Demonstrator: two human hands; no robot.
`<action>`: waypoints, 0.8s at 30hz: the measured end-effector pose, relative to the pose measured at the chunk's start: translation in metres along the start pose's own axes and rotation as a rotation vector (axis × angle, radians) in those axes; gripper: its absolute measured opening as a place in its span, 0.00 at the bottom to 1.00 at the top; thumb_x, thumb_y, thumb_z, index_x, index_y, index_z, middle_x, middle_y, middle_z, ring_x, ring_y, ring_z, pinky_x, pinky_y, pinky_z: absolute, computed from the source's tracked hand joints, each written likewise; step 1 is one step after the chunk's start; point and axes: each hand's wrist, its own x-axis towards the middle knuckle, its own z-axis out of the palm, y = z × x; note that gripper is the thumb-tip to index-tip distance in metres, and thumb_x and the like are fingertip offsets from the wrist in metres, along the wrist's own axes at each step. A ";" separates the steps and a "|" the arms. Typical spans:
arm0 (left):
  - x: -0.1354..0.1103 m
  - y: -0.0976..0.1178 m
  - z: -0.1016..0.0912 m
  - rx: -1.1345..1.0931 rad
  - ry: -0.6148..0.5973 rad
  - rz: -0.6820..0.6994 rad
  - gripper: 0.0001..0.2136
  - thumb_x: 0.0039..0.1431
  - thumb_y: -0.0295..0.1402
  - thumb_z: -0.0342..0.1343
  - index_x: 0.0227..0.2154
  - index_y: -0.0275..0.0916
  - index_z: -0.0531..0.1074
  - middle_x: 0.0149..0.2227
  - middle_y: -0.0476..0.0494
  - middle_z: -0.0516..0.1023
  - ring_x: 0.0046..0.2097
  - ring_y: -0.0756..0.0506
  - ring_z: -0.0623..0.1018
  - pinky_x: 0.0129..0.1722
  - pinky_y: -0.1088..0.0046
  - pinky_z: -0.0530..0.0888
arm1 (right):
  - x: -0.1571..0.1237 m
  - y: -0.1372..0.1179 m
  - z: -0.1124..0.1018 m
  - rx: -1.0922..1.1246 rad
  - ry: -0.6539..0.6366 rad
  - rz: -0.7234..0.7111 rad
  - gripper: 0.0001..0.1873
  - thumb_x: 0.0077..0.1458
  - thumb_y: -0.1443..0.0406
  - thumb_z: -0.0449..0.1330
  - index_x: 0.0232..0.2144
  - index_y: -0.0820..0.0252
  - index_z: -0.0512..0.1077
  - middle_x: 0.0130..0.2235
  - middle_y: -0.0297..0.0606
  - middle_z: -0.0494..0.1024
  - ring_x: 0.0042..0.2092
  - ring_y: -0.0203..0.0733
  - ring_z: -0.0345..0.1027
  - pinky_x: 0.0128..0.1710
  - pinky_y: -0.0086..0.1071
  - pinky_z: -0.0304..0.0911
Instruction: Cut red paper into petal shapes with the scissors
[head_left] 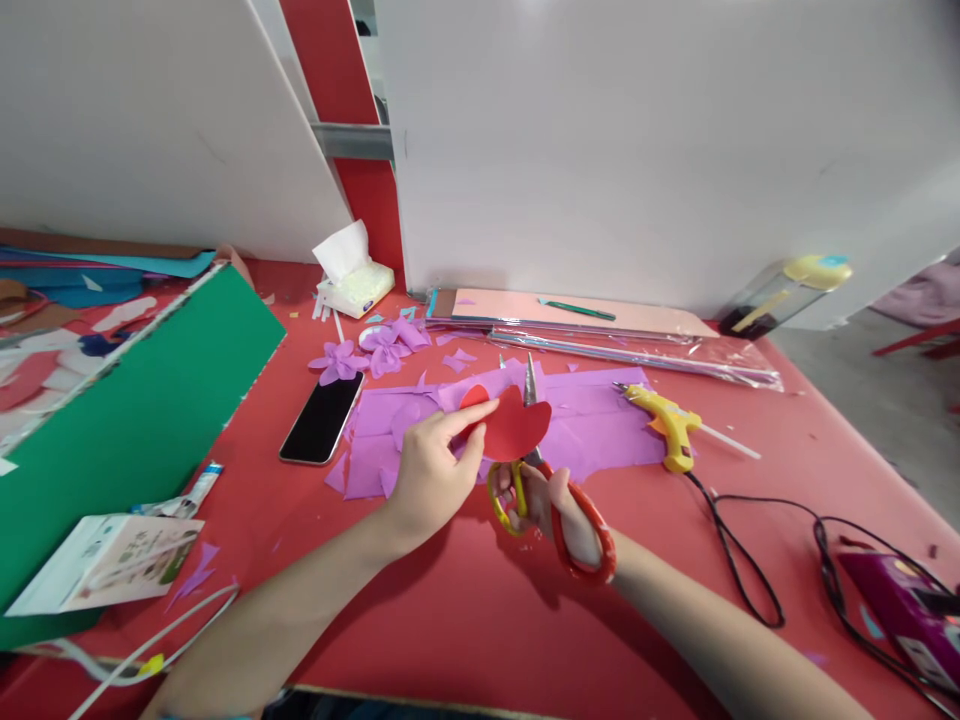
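My left hand (pixel 431 475) pinches a red paper cutout (pixel 517 425) with a scalloped edge, held above the table. In my right hand (pixel 566 515) is a pair of scissors (pixel 585 535) with one red and one yellow handle loop. Its blades point away from me and meet the notch in the red paper. Beneath both hands lie purple sheets (pixel 607 440) with cut scraps. Purple paper flowers (pixel 384 348) sit behind, next to a black-screened phone (pixel 322 420).
To the right rest a yellow glue gun (pixel 675 425) with a trailing black cord and a purple box (pixel 904 610). Wrapped paper sheets (pixel 645 345), a green pen (pixel 577 310) and a tissue pack (pixel 360 287) line the back. A green panel (pixel 150 420) stands at left.
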 end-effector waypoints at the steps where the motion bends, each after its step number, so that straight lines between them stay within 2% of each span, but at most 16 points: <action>1: 0.000 0.000 0.000 -0.002 -0.004 -0.002 0.13 0.55 0.26 0.52 0.41 0.40 0.76 0.41 0.45 0.81 0.40 0.46 0.80 0.42 0.70 0.77 | 0.000 0.001 0.000 0.001 0.004 0.002 0.36 0.46 0.33 0.41 0.32 0.58 0.62 0.26 0.31 0.55 0.23 0.34 0.44 0.22 0.30 0.45; 12: -0.001 -0.001 0.001 -0.021 -0.003 -0.013 0.13 0.55 0.25 0.52 0.42 0.39 0.76 0.41 0.45 0.81 0.40 0.46 0.80 0.42 0.70 0.77 | -0.002 0.008 -0.001 -0.055 0.088 -0.019 0.34 0.48 0.35 0.41 0.32 0.59 0.61 0.28 0.32 0.59 0.23 0.32 0.46 0.21 0.29 0.46; 18: 0.002 0.001 -0.004 -0.015 0.022 0.011 0.12 0.54 0.25 0.53 0.40 0.38 0.77 0.40 0.45 0.81 0.38 0.46 0.80 0.41 0.71 0.77 | -0.001 0.004 -0.007 -0.046 0.033 -0.009 0.33 0.52 0.37 0.39 0.32 0.58 0.63 0.29 0.34 0.60 0.22 0.33 0.48 0.21 0.29 0.48; 24: 0.006 0.003 -0.014 -0.044 -0.009 -0.003 0.13 0.55 0.24 0.53 0.41 0.39 0.76 0.40 0.47 0.81 0.37 0.47 0.80 0.38 0.71 0.78 | 0.000 -0.008 -0.017 -0.098 -0.050 -0.057 0.27 0.53 0.41 0.47 0.36 0.58 0.66 0.31 0.36 0.62 0.25 0.36 0.51 0.24 0.32 0.54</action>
